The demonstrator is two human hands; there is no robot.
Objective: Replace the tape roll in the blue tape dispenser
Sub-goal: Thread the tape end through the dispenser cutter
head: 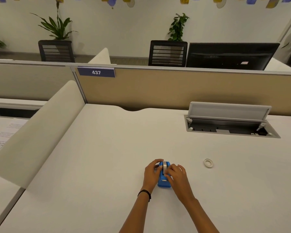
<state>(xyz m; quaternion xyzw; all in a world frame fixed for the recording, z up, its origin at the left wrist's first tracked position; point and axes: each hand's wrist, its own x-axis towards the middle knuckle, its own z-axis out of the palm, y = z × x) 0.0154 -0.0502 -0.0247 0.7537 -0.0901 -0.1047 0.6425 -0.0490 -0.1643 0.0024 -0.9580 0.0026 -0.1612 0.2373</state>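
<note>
A small blue tape dispenser [164, 181] stands on the white desk [107, 157], its cutter end toward me. A roll of clear tape [165, 166] sits in its top. My left hand [151, 174] grips the dispenser's left side, fingers curled over the far end. My right hand [176, 174] holds the right side, with its fingertips on the roll. A second, loose tape roll [208, 163], thin and whitish, lies flat on the desk to the right, apart from both hands.
An open cable hatch [228, 125] with its raised lid is set in the desk at the back right. A curved white divider [37, 137] borders the desk on the left, and a tan partition [175, 88] closes the back. Papers [2, 137] lie on the neighbouring desk.
</note>
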